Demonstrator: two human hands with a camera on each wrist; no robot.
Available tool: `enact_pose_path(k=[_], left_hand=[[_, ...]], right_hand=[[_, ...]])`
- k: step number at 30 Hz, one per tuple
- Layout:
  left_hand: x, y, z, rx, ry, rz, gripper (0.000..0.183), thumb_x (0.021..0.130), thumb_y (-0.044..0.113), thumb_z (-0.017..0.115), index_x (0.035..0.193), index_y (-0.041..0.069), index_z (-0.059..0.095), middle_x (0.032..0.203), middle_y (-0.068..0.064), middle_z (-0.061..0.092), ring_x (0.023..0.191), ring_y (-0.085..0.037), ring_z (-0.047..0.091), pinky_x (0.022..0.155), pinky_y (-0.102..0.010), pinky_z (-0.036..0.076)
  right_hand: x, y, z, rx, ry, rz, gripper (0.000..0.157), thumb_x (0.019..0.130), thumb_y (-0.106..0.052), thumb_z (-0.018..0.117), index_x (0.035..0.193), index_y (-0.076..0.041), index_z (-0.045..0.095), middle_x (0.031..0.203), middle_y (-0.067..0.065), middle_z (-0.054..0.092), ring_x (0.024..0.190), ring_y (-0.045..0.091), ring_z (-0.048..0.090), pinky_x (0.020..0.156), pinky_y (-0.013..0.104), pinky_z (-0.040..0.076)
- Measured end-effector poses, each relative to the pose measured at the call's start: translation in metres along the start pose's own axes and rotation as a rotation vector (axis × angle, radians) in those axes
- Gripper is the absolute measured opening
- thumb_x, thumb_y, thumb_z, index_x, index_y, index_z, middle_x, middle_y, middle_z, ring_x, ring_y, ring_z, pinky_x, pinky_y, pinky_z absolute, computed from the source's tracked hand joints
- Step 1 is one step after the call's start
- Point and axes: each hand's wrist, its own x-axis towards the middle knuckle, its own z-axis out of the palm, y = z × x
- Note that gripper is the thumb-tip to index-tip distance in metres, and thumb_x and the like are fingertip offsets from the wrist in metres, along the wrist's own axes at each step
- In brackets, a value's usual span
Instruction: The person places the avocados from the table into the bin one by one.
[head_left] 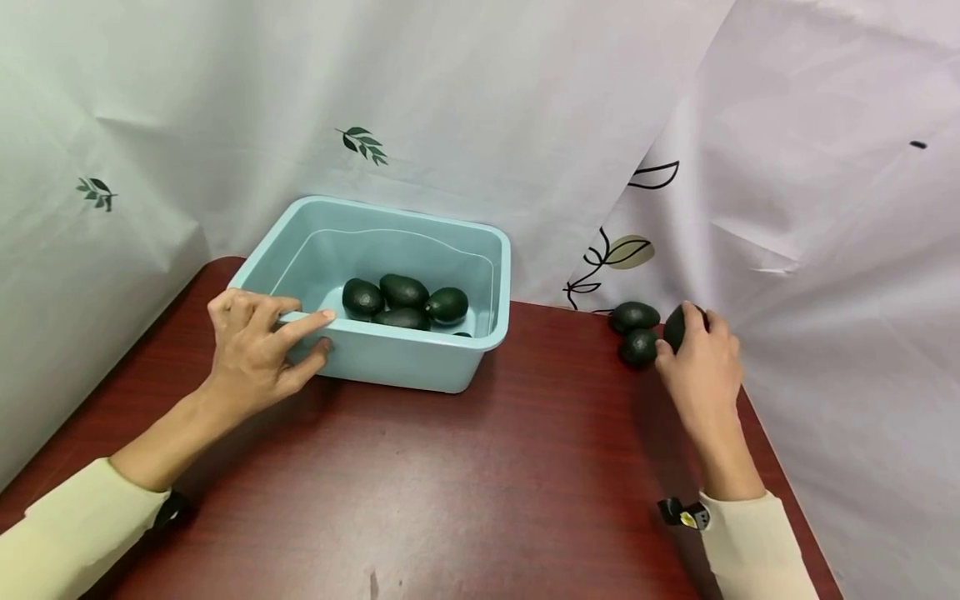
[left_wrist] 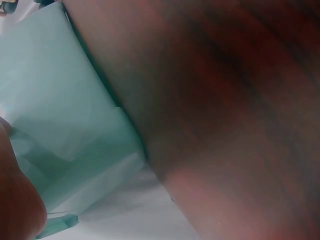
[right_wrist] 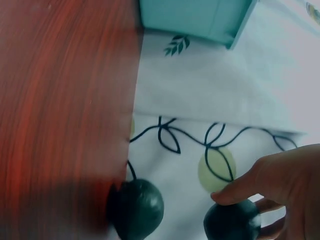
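A light blue plastic tub (head_left: pixel 397 358) stands at the back left of the table with several dark green avocados (head_left: pixel 403 292) inside. My left hand (head_left: pixel 258 346) grips its near rim toward the left corner, fingers over the edge and thumb against the outer wall. At the table's right, my right hand (head_left: pixel 701 367) holds an avocado (head_left: pixel 675 329) between thumb and fingers. Just left of it, two more avocados (head_left: pixel 634 317) lie close together on the table. In the right wrist view, the held avocado (right_wrist: pixel 232 221) appears below the thumb, apart from another avocado (right_wrist: pixel 140 209).
The reddish-brown wooden table (head_left: pixel 450 475) runs up to a white cloth (head_left: pixel 465 108) with leaf prints, which hangs behind and along both sides. Beside the right sleeve is a small black device (head_left: pixel 684 513).
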Motion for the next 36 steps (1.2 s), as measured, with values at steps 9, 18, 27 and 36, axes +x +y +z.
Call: enact_pose_path(k=[9, 18, 27, 36], left_hand=[[0.003, 0.002, -0.003, -0.002, -0.025, -0.009, 0.024, 0.104, 0.035, 0.066, 0.118, 0.020, 0.080, 0.096, -0.022, 0.061, 0.090, -0.044, 0.045, 0.095, -0.067, 0.026], [0.005, 0.002, -0.013, 0.015, -0.112, -0.001, 0.030, 0.111, 0.041, 0.060, 0.122, 0.021, 0.079, 0.098, -0.023, 0.063, 0.090, -0.044, 0.047, 0.091, -0.070, 0.026], [0.019, 0.002, -0.033, 0.014, -0.290, 0.036, 0.038, 0.117, 0.043, 0.058, 0.126, 0.017, 0.084, 0.099, -0.021, 0.069, 0.085, -0.041, 0.051, 0.087, -0.069, 0.034], [0.031, -0.004, -0.039, -0.008, -0.329, 0.135, 0.035, 0.119, 0.035, 0.055, 0.124, 0.016, 0.084, 0.096, -0.018, 0.070, 0.081, -0.040, 0.060, 0.081, -0.056, 0.042]], right_hand=[[-0.007, -0.024, 0.004, 0.061, 0.055, -0.089, 0.070, 0.104, -0.018, 0.076, 0.168, -0.009, 0.050, 0.171, 0.035, 0.045, 0.151, 0.064, 0.047, 0.102, 0.090, 0.046], [-0.014, -0.045, 0.007, 0.092, 0.053, -0.149, 0.070, 0.103, -0.019, 0.079, 0.167, -0.012, 0.053, 0.171, 0.031, 0.048, 0.148, 0.059, 0.052, 0.099, 0.085, 0.051], [-0.016, -0.053, 0.006, 0.121, 0.032, -0.166, 0.070, 0.102, -0.020, 0.080, 0.167, -0.014, 0.054, 0.171, 0.029, 0.048, 0.152, 0.057, 0.051, 0.102, 0.084, 0.050], [-0.016, -0.055, 0.006, 0.149, 0.044, -0.184, 0.069, 0.102, -0.020, 0.082, 0.166, -0.015, 0.056, 0.169, 0.028, 0.051, 0.149, 0.056, 0.054, 0.102, 0.082, 0.051]])
